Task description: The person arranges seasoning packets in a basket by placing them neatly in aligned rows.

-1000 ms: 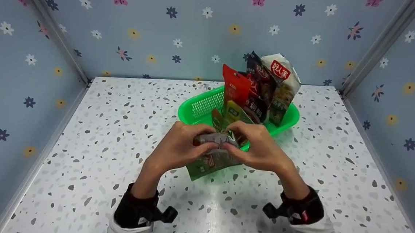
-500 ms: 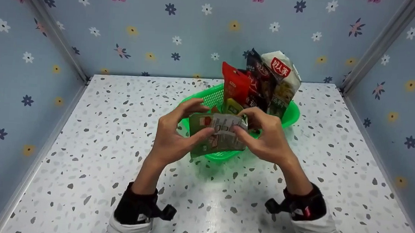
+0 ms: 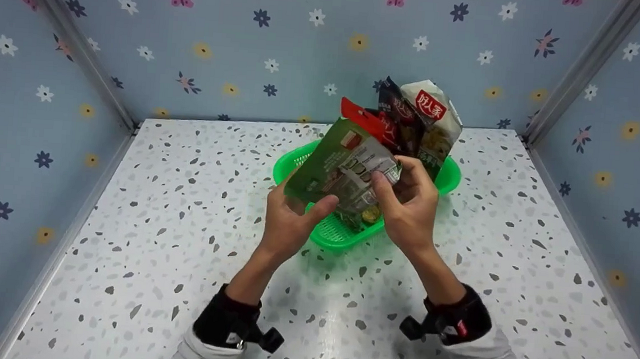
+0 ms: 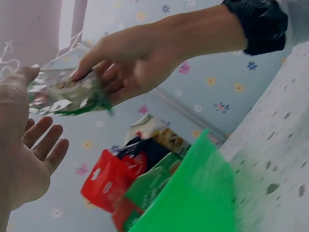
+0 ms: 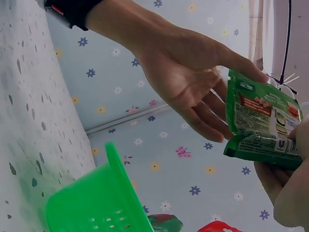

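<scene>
A green seasoning packet (image 3: 349, 167) with printed text and a clear-looking lower part is held tilted over the basket. My right hand (image 3: 410, 214) pinches its right side, thumb on the front and fingers behind. My left hand (image 3: 289, 219) is at its lower left edge, thumb at the edge. In the left wrist view, the left fingers (image 4: 46, 147) spread loosely below the packet, apart from it. Behind the packet, a green plastic basket (image 3: 284, 168) holds upright pouches: a red one (image 3: 353, 111), a dark one (image 3: 401, 109) and a white-topped one (image 3: 429, 105).
The basket stands on a white speckled table (image 3: 182, 209) toward the back wall (image 3: 284, 42). Patterned blue panels enclose the back and both sides. Smaller packets (image 3: 359, 219) lie low in the basket's front. A black camera strap (image 3: 225, 322) wraps each wrist.
The packet has been lifted and turned from folded-looking and low to flat and tilted, its printed face showing. My left hand has shifted right to the packet's lower edge, its fingers loosening.
</scene>
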### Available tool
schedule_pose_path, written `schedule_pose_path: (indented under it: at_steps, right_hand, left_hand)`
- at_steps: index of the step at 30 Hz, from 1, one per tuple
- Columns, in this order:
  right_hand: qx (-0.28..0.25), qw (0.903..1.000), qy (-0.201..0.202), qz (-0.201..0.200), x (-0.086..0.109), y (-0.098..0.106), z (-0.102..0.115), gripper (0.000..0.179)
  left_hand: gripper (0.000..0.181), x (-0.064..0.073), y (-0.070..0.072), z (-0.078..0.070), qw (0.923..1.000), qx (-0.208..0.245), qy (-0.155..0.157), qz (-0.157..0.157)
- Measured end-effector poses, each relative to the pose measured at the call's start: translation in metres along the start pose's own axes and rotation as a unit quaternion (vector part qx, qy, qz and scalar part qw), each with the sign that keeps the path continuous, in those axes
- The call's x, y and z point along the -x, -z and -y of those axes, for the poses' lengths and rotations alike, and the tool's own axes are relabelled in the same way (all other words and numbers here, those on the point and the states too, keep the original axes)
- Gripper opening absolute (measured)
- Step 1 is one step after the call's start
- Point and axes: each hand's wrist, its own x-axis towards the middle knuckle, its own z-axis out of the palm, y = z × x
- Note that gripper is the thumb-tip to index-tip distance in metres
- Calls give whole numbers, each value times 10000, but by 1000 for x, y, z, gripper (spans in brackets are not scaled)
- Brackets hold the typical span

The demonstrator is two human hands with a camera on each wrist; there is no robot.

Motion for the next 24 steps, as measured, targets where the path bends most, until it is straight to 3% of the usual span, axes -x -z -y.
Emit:
schedule_pose_path:
  at_steps: [4,8,14,24]
  right_hand:
    - [-367,9984,-399,-178,5,-6,1,27]
    - [-571,9962,-599,-283,7,-9,2,27]
    - [-742,9938,-771,-315,9,-11,2,28]
    - [-805,9936,-763,-203,11,-12,1,26]
  left_hand:
    - [52,6,-17,3,9994,246,182,-175]
    - [44,9,-26,6,9989,73,338,-327]
    - [27,10,-29,8,9971,-260,325,-642]
    - [14,9,-29,10,9952,-165,185,-949]
